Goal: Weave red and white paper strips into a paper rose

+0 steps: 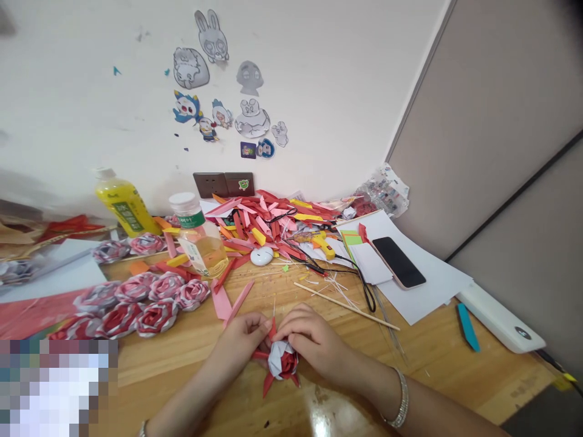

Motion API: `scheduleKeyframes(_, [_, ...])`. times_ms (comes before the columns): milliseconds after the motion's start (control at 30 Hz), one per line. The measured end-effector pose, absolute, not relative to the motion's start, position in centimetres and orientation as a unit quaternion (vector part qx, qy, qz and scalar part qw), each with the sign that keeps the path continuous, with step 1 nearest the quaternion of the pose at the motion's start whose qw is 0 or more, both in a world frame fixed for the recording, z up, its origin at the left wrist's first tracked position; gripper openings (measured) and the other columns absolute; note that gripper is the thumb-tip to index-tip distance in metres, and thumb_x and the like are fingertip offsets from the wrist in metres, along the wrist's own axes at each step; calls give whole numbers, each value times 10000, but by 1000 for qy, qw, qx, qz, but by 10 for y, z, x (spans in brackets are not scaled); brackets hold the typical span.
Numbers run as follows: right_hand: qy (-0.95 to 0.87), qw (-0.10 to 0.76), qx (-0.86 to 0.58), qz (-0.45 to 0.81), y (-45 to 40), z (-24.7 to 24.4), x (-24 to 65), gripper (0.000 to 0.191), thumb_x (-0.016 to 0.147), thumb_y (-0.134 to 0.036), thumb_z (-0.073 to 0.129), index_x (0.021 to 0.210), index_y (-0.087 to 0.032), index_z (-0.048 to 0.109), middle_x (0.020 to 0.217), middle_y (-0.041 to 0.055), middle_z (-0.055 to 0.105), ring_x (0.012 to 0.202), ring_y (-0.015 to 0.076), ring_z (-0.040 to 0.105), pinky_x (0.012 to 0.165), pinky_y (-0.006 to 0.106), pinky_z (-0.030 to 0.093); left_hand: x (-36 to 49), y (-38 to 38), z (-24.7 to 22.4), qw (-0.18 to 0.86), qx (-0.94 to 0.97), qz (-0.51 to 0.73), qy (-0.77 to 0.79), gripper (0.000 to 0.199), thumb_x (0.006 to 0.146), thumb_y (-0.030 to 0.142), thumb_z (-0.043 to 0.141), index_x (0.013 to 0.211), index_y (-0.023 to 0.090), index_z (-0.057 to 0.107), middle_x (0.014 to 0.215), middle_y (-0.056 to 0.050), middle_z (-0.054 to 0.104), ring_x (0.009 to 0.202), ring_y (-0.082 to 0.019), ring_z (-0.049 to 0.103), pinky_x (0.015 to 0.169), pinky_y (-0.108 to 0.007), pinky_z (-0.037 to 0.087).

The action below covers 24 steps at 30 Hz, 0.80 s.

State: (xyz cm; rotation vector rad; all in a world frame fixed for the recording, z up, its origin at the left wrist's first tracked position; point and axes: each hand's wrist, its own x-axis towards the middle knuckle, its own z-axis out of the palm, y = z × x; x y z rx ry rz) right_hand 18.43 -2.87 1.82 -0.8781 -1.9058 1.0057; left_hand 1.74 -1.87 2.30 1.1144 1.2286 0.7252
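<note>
Low over the front of the wooden table is a red and white folded paper flower (283, 360), with pointed red strips sticking out around it. My left hand (248, 334) is at its left side, thumb and fingers pinched together on a red strip by the flower. From the right, my right hand (314, 340) curls over the flower's upper edge, fingertips closed on the paper there. Both sets of fingertips nearly meet at a thin red point above the bloom. Part of the flower is hidden behind the right fingers.
Finished paper roses (157, 317) lie at left. A drink bottle (200, 243) and a yellow bottle (127, 206) stand behind. Paper strips (259, 221), a yellow glue gun (322, 244), a wooden stick (346, 306), a phone (399, 262) and a white device (501, 318) lie around.
</note>
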Motion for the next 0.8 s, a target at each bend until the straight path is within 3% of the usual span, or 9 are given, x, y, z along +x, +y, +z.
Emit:
scheduleKeyframes(367, [-772, 376, -339, 385, -26, 16, 186, 270, 813, -112, 472, 894, -201, 713, 869, 42, 665, 889, 174, 556, 839, 317, 408, 12, -15, 18, 639, 468, 324, 518, 383, 611, 516, 700, 541, 170, 553, 472, 16, 585, 465, -150, 559, 484, -259, 448])
scheduleKeyframes(567, [-665, 378, -447, 464, -15, 7, 186, 253, 833, -150, 466, 958, -162, 686, 951, 58, 690, 883, 168, 624, 807, 296, 471, 8, -11, 14, 694, 369, 401, 471, 450, 708, 540, 641, 955, 168, 584, 792, -69, 698, 659, -209, 676, 649, -373, 549])
scheduleKeyframes(667, [-665, 397, -480, 413, -12, 2, 187, 248, 830, -135, 475, 965, -164, 681, 951, 53, 690, 895, 173, 622, 824, 307, 469, 10, -9, 7, 638, 438, 429, 466, 496, 667, 524, 694, 997, 171, 580, 932, -97, 685, 793, -238, 684, 751, -394, 551])
scheduleKeyframes(800, [-707, 403, -492, 309, -11, 4, 188, 233, 814, -97, 509, 947, -183, 680, 959, 43, 680, 938, 183, 586, 871, 328, 432, 10, -12, -7, 451, 652, 400, 459, 564, 606, 388, 753, 1126, 228, 602, 1147, -112, 617, 1024, -299, 618, 867, -425, 523])
